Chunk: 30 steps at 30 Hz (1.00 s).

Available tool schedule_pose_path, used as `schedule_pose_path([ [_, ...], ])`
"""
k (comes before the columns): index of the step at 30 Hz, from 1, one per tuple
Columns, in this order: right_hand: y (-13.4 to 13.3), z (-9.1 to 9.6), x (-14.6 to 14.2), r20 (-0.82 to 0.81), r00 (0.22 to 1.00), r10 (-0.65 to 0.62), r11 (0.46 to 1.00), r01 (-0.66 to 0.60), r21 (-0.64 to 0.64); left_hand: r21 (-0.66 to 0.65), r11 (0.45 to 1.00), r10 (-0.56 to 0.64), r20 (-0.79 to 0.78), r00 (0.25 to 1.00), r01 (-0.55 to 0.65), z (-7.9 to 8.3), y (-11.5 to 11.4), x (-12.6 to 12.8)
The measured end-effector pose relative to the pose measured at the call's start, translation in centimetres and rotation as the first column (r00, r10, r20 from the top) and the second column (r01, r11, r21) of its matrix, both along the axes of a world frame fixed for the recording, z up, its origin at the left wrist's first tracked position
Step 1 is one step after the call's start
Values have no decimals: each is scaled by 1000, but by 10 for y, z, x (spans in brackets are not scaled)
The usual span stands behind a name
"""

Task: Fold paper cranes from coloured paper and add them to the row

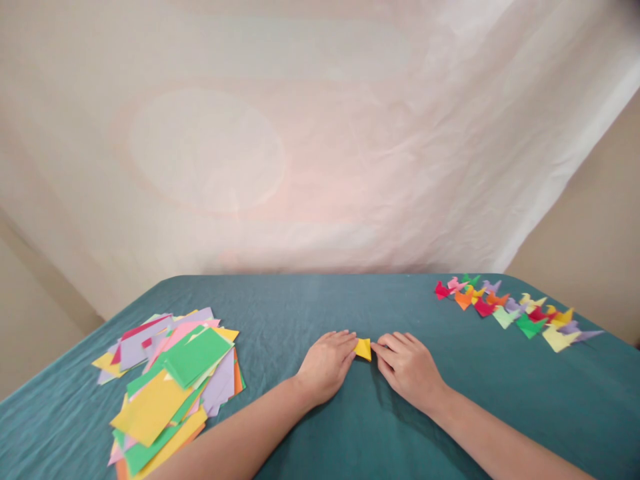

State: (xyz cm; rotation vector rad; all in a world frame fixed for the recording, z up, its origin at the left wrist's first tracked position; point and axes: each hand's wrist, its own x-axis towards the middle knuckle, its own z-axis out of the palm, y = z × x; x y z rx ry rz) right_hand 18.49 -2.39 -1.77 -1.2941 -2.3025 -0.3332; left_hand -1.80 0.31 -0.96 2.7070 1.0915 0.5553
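A small piece of folded yellow paper (363, 349) lies on the table in front of me, with creased edges showing. My left hand (330, 363) covers its left part, fingers together and pressing it down on the cloth. At the paper's right corner is my right hand (407, 367), its fingers curled in and the index fingertip meeting the edge. Both hands are closed at the paper. What lies beneath my left fingers is hidden.
A loose heap of coloured paper sheets (197, 357) spreads over the left side of the table (280, 307). At the far right stand several folded paper birds (505, 317) in rows. A pale cloth (320, 153) hangs behind the table's back edge.
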Motion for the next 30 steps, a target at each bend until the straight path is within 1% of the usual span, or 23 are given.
schedule_pose_path([
  [3, 0, 0, 0, 13, 1000, 1, 1000, -1, -4, 4, 1000, 3, -4, 1000, -3, -2, 0, 0],
  [11, 1, -1, 1, 45, 999, 19, 998, -22, 59, 13, 1000, -1, 5, 1000, 1, -2, 0, 0],
  [15, 1, 2, 1, 76, 997, 33, 999, -36, 40, 15, 1000, -3, 3, 1000, 3, -1, 0, 0],
  [19, 1, 4, 0, 107, 992, 73, 997, -72, -12, 11, 1000, -1, -4, 1000, 1, -2, 1, 0],
  [24, 1, 4, 0, 60, 993, 102, 992, -97, -76, 1, 1000, 7, 5, 1000, -7, -3, 1, 0],
  [30, -3, 8, -4, -52, 990, 129, 982, -135, -130, -25, 1000, 4, 33, 999, -3, 1, -1, 0],
])
